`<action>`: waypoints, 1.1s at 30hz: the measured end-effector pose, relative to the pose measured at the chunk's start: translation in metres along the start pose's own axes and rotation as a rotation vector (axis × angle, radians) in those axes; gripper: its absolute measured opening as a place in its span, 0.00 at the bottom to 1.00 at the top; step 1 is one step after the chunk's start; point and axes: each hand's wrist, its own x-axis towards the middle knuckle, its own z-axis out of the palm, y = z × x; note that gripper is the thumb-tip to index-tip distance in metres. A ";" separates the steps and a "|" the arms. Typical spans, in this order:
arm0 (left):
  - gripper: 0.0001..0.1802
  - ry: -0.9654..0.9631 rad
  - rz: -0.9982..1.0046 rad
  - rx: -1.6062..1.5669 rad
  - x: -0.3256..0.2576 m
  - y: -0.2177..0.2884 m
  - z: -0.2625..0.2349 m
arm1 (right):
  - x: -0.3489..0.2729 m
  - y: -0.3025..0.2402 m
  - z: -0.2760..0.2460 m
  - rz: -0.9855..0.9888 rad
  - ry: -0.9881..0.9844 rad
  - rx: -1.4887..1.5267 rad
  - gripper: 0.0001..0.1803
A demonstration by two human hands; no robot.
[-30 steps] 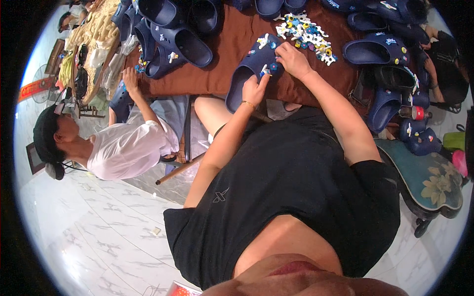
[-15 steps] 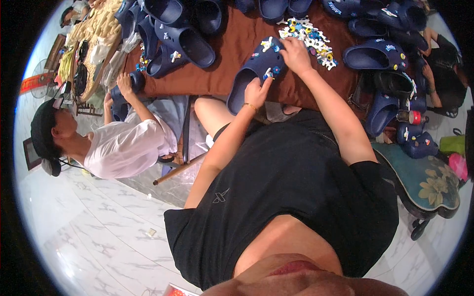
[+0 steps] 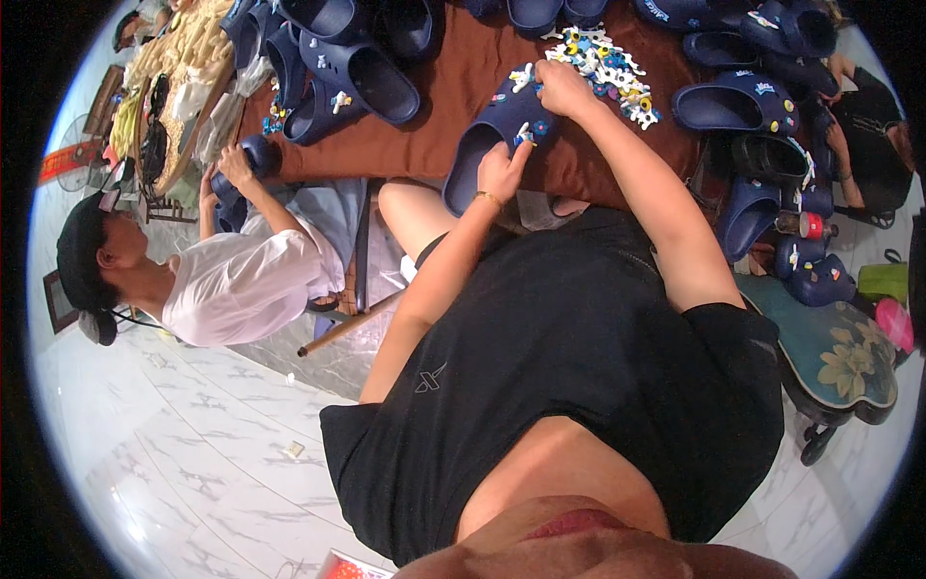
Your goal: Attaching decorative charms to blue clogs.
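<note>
Clog (image 3: pixel 487 135) — one dark blue shoe — lies on the brown cloth (image 3: pixel 434 125) in front of the person. Left hand (image 3: pixel 502 172) grips its side, fingers curled on a small charm. Right hand (image 3: pixel 562 89) rests on its top, fingers bent; I cannot tell if it holds anything. One pile of little charms (image 3: pixel 612 68) sits just beside that hand. Many more blue clogs (image 3: pixel 733 104) lie around — too many to count. One other person (image 3: pixel 231 280) in white sits at the left.

Other navy clogs (image 3: pixel 362 77) crowd the brown bench (image 3: pixel 439 125). A seated co-worker in a white shirt (image 3: pixel 236 285) and black cap (image 3: pixel 79 253) handles another clog (image 3: pixel 258 154). A floral cushioned stool (image 3: pixel 837 359) stands on the marbled floor (image 3: pixel 193 454).
</note>
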 end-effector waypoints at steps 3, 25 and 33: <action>0.31 -0.003 0.003 0.005 -0.002 0.002 -0.002 | 0.001 0.001 0.000 0.007 -0.018 0.052 0.10; 0.29 0.019 0.082 0.030 -0.001 0.004 -0.007 | -0.081 0.045 0.013 0.311 0.564 0.340 0.14; 0.18 0.020 0.233 -0.052 0.018 0.021 -0.054 | -0.122 0.024 0.029 0.225 0.356 0.393 0.11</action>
